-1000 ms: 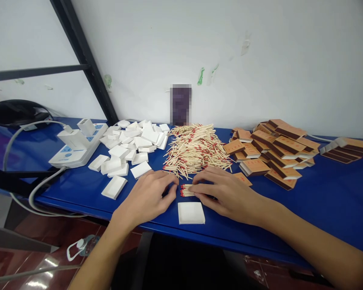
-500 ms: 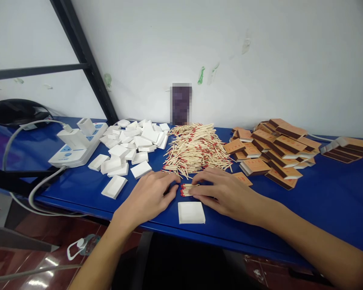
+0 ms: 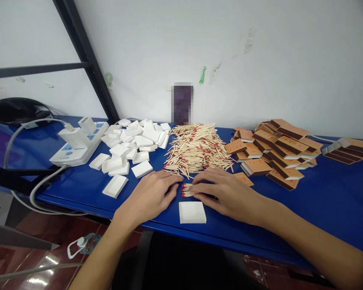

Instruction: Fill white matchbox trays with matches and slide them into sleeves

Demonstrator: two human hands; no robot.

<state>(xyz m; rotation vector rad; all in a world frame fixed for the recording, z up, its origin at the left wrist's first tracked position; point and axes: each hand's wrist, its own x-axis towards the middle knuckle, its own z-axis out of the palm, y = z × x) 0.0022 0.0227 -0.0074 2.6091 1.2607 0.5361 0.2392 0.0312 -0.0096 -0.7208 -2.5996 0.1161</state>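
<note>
A small row of red-tipped matches lies on the blue table between my hands. My right hand has its curled fingertips over the right ends of these matches, gripping them against the table. To their left is my left hand, its thumb and index finger apart with nothing visible between them; the index fingertip is near the edge of the big match pile. Just in front of the row sits an empty white matchbox tray, open side up.
More white trays are heaped at the left, beside a power strip with plugs and cables. Orange-brown matchboxes are piled at the right, with another stack farther along. A blurred dark upright object stands against the wall.
My left index finger has reached slightly to the right, towards the matches. The right fingers have barely shifted. The whole view has moved a little.
</note>
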